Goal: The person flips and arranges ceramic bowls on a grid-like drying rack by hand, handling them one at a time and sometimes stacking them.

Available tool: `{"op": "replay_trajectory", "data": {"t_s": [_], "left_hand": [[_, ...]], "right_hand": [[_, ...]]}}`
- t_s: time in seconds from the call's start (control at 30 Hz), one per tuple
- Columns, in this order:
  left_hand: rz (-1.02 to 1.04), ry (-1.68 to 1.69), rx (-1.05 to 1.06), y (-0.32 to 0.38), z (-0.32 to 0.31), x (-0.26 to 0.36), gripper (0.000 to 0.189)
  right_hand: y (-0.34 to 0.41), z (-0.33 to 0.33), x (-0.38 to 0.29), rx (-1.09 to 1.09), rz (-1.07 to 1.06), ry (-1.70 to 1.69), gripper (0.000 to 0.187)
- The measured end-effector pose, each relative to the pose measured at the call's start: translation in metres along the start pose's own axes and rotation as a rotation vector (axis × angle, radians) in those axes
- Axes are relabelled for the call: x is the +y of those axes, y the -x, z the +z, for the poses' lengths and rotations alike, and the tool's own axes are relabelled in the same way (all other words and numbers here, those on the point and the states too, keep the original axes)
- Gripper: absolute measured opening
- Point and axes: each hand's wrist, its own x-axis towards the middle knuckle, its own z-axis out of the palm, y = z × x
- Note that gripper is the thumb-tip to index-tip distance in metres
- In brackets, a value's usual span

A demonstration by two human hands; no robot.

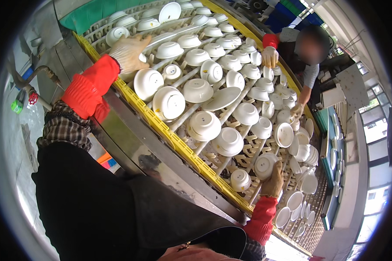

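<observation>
Many white ceramic bowls, most of them upside down, lie on a conveyor rack of plastic fingers and rods with a yellow side rail [183,156]. My left hand [129,52], in a pale work glove, reaches over the rail at the upper left. Its fingers are spread beside an upturned bowl [117,36], and a small white rim shows under them; whether it grips that piece is unclear. Lower right, my right hand [273,181], in a tan glove, holds a white bowl [265,165] by its edge. A shallow oval dish [222,98] leans among the bowls between my hands.
Across the conveyor, a co-worker's gloved hands [269,57] touch bowls near the far rail. A metal ledge [143,146] runs along my side. A pipe with a red valve handle [33,98] stands at left. Beyond the far side, a second line [330,169] carries white dishes.
</observation>
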Motion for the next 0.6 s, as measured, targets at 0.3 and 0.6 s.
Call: {"op": "replay_trajectory", "data": {"t_s": [0.3, 0.6], "left_hand": [[0.012, -0.138, -0.241, 0.009, -0.038, 0.011, 0.098], [-0.137, -0.087, -0.214, 0.001, -0.038, 0.010, 0.081]], "right_hand": [[-0.003, -0.035, 0.041, 0.072, -0.611, 0.859, 0.036], [0.006, -0.007, 0.001, 0.178, -0.524, 0.489, 0.047]]}}
